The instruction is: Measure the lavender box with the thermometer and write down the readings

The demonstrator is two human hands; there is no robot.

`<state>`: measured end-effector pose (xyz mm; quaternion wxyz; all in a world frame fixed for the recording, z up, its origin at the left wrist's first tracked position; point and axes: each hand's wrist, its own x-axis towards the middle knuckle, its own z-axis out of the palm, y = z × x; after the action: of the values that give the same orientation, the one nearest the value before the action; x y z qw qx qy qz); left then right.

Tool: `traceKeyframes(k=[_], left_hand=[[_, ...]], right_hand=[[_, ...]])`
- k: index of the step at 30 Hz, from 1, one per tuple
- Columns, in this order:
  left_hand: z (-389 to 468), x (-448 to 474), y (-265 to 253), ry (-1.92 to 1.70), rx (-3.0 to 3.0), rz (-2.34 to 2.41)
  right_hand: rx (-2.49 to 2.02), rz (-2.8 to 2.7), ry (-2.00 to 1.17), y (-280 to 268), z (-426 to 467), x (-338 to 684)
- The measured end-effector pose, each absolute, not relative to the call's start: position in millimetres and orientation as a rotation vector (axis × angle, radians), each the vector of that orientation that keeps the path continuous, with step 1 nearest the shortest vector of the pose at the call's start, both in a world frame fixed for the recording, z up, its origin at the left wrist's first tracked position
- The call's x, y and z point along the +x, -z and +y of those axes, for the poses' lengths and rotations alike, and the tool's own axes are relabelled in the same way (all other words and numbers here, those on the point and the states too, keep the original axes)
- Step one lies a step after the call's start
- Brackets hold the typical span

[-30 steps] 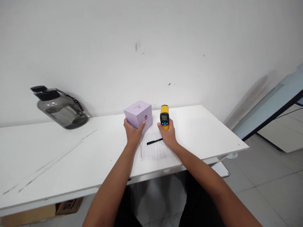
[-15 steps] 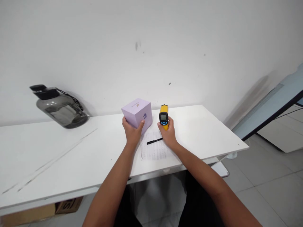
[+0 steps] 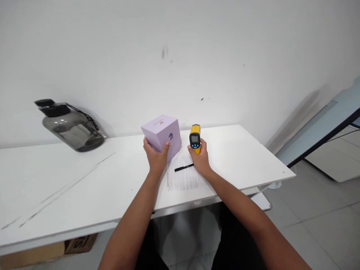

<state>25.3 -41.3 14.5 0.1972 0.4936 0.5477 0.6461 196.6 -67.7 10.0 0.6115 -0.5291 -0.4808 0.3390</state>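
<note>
My left hand (image 3: pixel 156 159) grips a pale purple box (image 3: pixel 171 140) by its lower near corner, thumb on the face with a dark blue emblem. The box is tilted, its top turned partly toward me. In my right hand (image 3: pixel 201 157) is a yellow and black infrared thermometer (image 3: pixel 195 138), held by the handle with its small grey screen and blue buttons facing me. Below and between the hands lies a sheet of paper (image 3: pixel 184 183) with writing on it. A black pen (image 3: pixel 182 168) rests across the sheet, its right end reaching my right hand.
A large grey transparent bottle (image 3: pixel 74 129) with a black lid stands at the left by the wall. The white table (image 3: pixel 84 187) ends at the right. Beneath it is a cardboard box (image 3: pixel 80 244). A light blue panel (image 3: pixel 317 123) leans at the far right.
The purple box has shifted slightly left and tipped a little more, together with my left hand. My right hand and the thermometer have barely moved.
</note>
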Motion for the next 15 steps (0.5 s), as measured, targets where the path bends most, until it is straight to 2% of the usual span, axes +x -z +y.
traceKeyframes(k=[7, 15], left_hand=[[-40, 23, -12, -1.817, 1.426, 1.497], [-40, 23, -11, -1.807, 1.464, 1.517]], right_hand=[[-1.319, -1.199, -0.675, -10, -64, 203], [-1.787, -1.678, -0.014, -11, -48, 227]])
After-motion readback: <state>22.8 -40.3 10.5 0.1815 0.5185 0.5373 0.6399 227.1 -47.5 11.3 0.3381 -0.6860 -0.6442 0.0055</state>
